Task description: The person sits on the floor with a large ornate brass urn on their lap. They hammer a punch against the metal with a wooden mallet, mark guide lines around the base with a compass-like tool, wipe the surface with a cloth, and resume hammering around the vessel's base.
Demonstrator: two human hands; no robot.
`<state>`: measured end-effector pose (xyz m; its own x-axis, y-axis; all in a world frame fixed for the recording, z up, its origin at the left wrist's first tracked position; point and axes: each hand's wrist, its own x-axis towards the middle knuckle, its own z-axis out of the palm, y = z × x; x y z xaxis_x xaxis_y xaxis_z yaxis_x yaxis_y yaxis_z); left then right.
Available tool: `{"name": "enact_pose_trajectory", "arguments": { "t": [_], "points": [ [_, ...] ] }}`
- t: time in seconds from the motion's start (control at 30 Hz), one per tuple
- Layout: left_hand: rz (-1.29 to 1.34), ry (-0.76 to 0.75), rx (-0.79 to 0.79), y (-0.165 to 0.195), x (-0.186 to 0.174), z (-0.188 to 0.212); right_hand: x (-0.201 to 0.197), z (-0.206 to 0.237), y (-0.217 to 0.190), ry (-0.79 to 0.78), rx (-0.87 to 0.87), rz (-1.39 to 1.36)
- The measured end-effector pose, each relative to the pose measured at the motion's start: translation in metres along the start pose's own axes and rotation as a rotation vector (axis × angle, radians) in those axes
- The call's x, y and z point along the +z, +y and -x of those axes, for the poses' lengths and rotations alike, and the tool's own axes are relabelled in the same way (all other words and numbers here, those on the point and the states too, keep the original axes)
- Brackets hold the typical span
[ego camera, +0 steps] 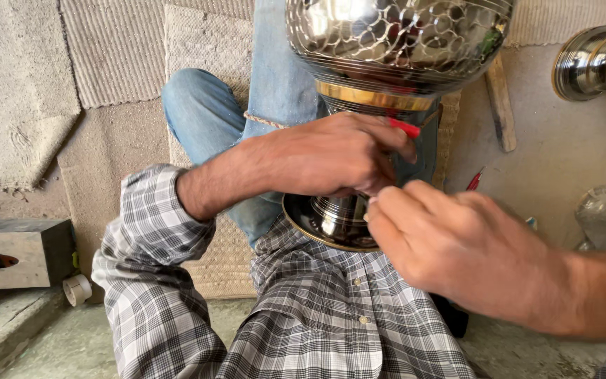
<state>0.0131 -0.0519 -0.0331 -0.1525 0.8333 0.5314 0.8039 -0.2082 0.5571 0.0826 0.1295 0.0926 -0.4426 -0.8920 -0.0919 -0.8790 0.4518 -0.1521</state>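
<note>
Your left hand (331,156) is clenched around the vase (394,42) stem with a red tool (405,128); right hand (450,242) pinches below that grip. The heavy bowl above may tip if you loosen

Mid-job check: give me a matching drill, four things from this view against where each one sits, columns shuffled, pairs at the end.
Things:
1. left hand
2. right hand
3. wooden block
4. tape roll

Places:
A. on the floor beside the block
B. wrapped round the stem of the metal vessel
C. far left, with an oval hole in its side
D. fingertips at the vessel's base

Pairs: 1-B, 2-D, 3-C, 4-A
</note>
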Motion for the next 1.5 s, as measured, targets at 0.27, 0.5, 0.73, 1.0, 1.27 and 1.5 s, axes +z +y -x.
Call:
{"name": "enact_pose_trajectory", "arguments": {
  "t": [0.27,0.5,0.73,1.0,1.27,1.5],
  "points": [
    [0.137,-0.188,-0.020,-0.009,-0.003,-0.018,0.006,0.001,-0.033,0.013,0.114,0.097],
    [0.184,-0.224,0.045,-0.010,-0.006,-0.019,0.012,-0.010,-0.049,-0.035,0.102,0.210],
    [0.181,-0.169,0.095,-0.012,-0.003,-0.014,0.017,-0.017,-0.062,-0.088,0.103,0.250],
    [0.141,-0.058,0.062,-0.007,0.006,-0.013,0.014,0.005,-0.044,-0.071,-0.116,0.125],
    [0.131,-0.042,-0.001,-0.005,0.016,-0.017,0.023,0.044,0.008,-0.002,-0.271,-0.187],
    [-0.295,0.358,-0.175,0.037,0.029,0.017,0.075,0.092,0.054,0.348,-0.066,-0.568]
  ]
}}
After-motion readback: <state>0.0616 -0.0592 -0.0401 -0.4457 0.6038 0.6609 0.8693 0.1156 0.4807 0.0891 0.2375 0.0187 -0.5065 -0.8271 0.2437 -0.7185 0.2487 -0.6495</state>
